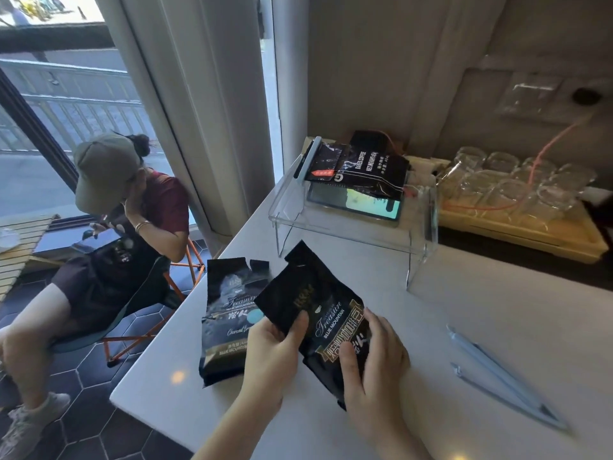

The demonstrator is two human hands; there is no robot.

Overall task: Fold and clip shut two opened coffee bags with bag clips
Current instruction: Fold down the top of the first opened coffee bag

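Observation:
Both my hands hold a black coffee bag (pixel 315 303) tilted over the white table (pixel 464 327). My left hand (pixel 275 353) grips its left edge with the thumb on the front. On the bag's lower right my right hand (pixel 374 366) presses with fingers spread. Its opened top points up and away from me. A second black coffee bag (pixel 229 313) lies flat on the table to the left, its torn top toward the far side. Two long light-blue bag clips (pixel 504 376) lie on the table to the right, apart from both hands.
A clear acrylic stand (pixel 351 220) at the back holds a tablet and more black coffee bags (pixel 365 167). Several glasses sit on a yellow tray (pixel 517 224) at the right. A person in a cap sits on a chair left of the table edge.

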